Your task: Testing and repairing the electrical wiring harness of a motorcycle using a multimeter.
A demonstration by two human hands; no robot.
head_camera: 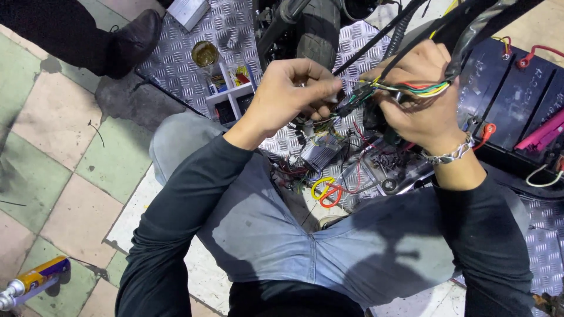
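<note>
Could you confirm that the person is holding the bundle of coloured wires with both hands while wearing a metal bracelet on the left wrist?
Not quite: the head view shows the metal bracelet on the right wrist, not the left. The rest holds: the left hand and the right hand both grip the bundle of coloured wires.

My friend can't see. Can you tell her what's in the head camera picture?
A squatting person's left hand and right hand pinch a black connector on a bundle of coloured wires. Below lie a finned silver box and tangled wires on a metal tread plate, with black batteries at right.
</note>
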